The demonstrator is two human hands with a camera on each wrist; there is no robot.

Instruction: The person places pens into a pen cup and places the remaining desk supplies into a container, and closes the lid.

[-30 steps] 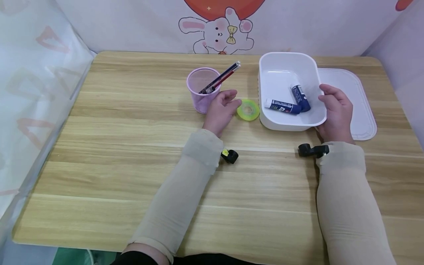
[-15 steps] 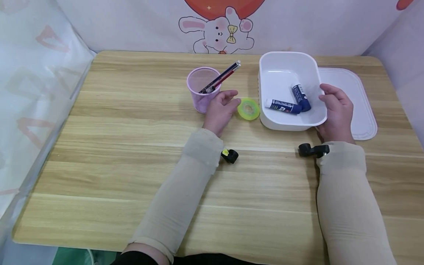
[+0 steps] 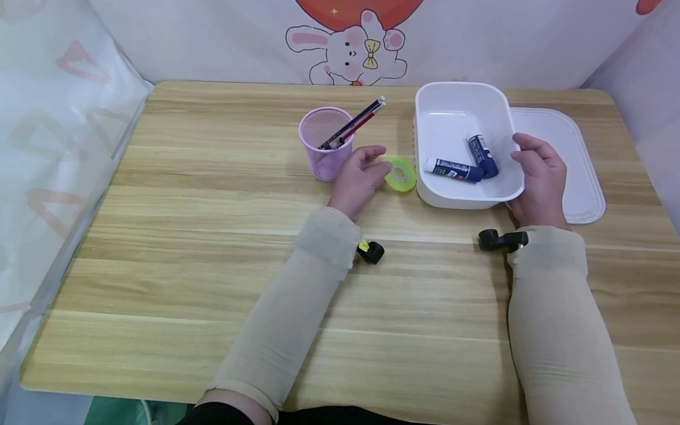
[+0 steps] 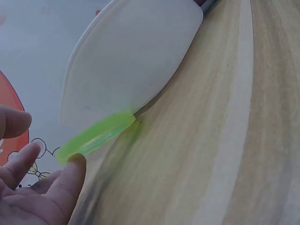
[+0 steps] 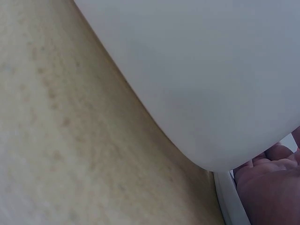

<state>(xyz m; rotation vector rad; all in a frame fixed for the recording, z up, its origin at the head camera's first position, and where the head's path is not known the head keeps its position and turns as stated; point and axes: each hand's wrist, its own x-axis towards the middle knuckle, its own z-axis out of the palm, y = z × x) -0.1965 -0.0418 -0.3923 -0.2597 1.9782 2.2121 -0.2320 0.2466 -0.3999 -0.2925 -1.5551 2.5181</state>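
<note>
My left hand (image 3: 357,180) is at a yellow-green tape roll (image 3: 402,175). In the left wrist view, its thumb meets the near end of the tape roll (image 4: 96,137), which tilts up off the table. The other fingers of the left hand (image 4: 40,187) are spread, with a gap between them and the roll. My right hand (image 3: 539,180) grips the right wall of a white plastic box (image 3: 464,203), fingertips at the rim. Inside the box lie two blue glue sticks (image 3: 454,170). The right wrist view shows the box's outer wall (image 5: 197,70) and part of the palm (image 5: 272,192).
A pink mesh pen cup (image 3: 324,164) holding several pencils (image 3: 358,124) stands just behind my left hand. Under my right hand and beside the box lies a white lid (image 3: 579,177). A printed cloth (image 3: 223,41) hangs behind the wooden table (image 3: 186,236).
My left hand has shifted slightly to the right. The tape roll has tipped, its left edge now raised at the thumb. The right hand and the box stay put.
</note>
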